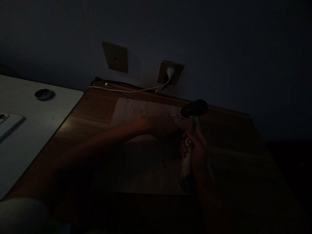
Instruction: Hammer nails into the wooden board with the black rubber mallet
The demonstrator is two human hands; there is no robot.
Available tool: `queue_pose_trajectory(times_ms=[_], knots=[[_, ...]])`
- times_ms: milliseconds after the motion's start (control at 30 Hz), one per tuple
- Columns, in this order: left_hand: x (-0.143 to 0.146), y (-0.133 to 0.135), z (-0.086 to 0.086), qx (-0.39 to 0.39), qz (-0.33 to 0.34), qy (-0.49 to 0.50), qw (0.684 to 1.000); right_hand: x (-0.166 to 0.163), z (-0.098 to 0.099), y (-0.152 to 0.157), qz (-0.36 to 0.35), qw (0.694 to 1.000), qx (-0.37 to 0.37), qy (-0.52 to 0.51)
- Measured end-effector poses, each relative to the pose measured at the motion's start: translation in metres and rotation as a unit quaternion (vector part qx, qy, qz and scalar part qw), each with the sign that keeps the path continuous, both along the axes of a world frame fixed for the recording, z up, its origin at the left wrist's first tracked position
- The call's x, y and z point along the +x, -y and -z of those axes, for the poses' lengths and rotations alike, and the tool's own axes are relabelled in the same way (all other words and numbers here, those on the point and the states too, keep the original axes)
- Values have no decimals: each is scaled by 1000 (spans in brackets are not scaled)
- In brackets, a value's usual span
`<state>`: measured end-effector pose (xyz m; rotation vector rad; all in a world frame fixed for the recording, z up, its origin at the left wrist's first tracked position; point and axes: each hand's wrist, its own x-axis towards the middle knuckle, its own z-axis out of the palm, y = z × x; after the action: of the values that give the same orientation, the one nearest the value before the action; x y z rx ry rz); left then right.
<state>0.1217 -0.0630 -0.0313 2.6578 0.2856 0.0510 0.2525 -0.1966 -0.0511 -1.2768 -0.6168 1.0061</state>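
The scene is very dark. My right hand (196, 148) is wrapped round the pale handle of a hammer (193, 110), whose dark head is raised above a flat pale board (136, 112) lying on the brown wooden table (92, 107). My left hand (162, 126) reaches across the board just left of the hammer, fingers bunched low on the board's surface; what they hold is too dark to make out. Small dark specks, perhaps nails, dot the board near the hands.
A white desk (36, 130) adjoins the table on the left, with a round dark grommet (44, 94) and a flat pale device (8, 123). Two wall plates (115, 57) sit behind; a white plug (170, 72) and cable (126, 91) run along the table's far edge.
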Motion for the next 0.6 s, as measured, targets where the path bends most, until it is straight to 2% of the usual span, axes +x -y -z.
queue_pose_trajectory(times_ms=[100, 167, 233, 367, 467, 533, 600], knots=[[-2, -3, -9, -11, 34, -28, 999, 0, -1, -1, 2, 1000, -2, -12], [-6, -12, -14, -15, 17, -13, 1000, 0, -2, -1, -1, 1000, 3, -16], [-11, -26, -13, -28, -30, 36, 999, 0, -4, -1, -11, 1000, 12, -13], [-26, -56, 5, -92, -142, 150, 974, 0, -4, 0, -34, 999, 20, 6], [-32, -65, 26, -120, -218, 208, 946, -1, -3, 1, -32, 999, 3, 2], [-33, -64, 36, -110, -247, 228, 935, -2, -2, 1, -36, 999, -3, 4], [-33, -60, 43, -95, -247, 230, 936, -3, -3, 1, -41, 999, 1, 11]])
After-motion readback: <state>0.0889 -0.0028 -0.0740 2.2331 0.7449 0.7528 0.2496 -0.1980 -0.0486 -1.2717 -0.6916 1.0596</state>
